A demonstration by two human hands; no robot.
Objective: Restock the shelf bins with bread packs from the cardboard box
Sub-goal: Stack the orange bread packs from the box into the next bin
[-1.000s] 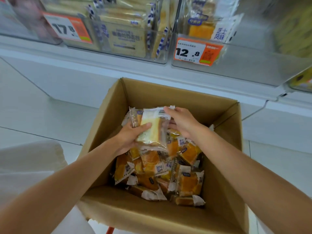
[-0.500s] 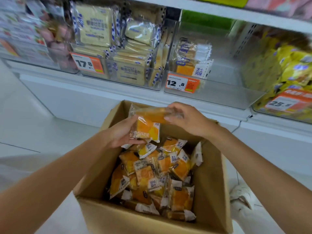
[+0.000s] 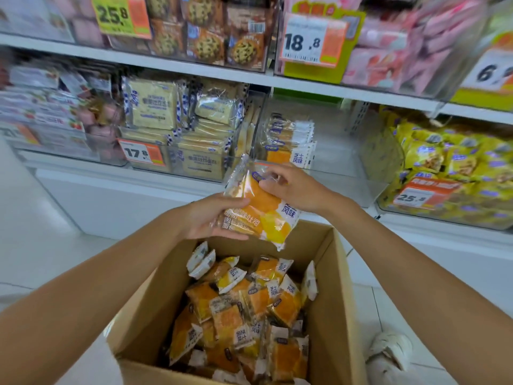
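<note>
Bread packs (image 3: 261,215), prob. two, L hand (image 3: 205,218) grip clasping underside, R hand (image 3: 297,190) pinching top

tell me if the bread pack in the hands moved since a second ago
Yes. The bread pack has risen from low inside the cardboard box to above its far rim, nearer the shelf.

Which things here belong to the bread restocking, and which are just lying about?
Job: held bread pack, left hand, right hand, cardboard box, boxed packs, half-empty bin.
Lying about: cookie packs, pink packs, yellow bags, toast packs.
</note>
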